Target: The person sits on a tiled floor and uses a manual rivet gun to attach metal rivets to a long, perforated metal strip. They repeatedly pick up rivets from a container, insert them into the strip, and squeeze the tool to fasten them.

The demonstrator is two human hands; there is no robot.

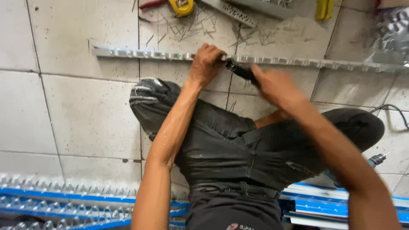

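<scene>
Here, left hand (pixel 207 63) clamps the metal rail (pixel 140 54); right hand (pixel 272 85) grips a dark tool (pixel 240 70) at its edge.

Tiled floor (pixel 85 110) carries metal rail (pixel 140 54) under left hand (pixel 206 64); tape measure (pixel 182 6) and scattered nails (pixel 191 27) beyond; drill (pixel 377 159) near right forearm.

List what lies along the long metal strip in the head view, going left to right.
Bare left end of the metal strip → left hand pressing down on it → dark tool at the strip → right hand holding that tool → bare right stretch of the strip.
</scene>
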